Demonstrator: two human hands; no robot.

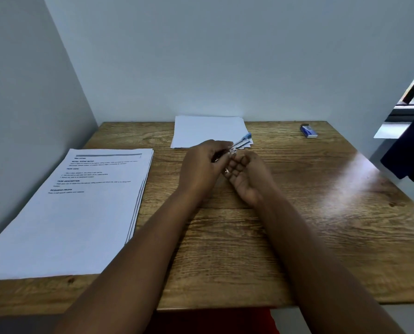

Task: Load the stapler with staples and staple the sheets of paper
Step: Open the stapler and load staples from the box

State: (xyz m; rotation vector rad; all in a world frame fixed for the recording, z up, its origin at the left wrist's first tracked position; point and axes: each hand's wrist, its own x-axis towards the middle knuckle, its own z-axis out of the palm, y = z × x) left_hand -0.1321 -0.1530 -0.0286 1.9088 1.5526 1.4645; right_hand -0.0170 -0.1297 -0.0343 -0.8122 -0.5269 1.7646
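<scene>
The left hand (201,162), at the centre of the frame, curls its fingers around a blue and silver stapler (241,143). The stapler's long axis runs diagonally, its blue tip pointing toward the upper right, over a blank paper stack (206,131). The right hand (247,174) lies palm up just beside it, fingers loosely curled. A printed paper stack (80,208) fills the left. A small staple box (308,131) sits upper right on the wooden table (297,213).
</scene>
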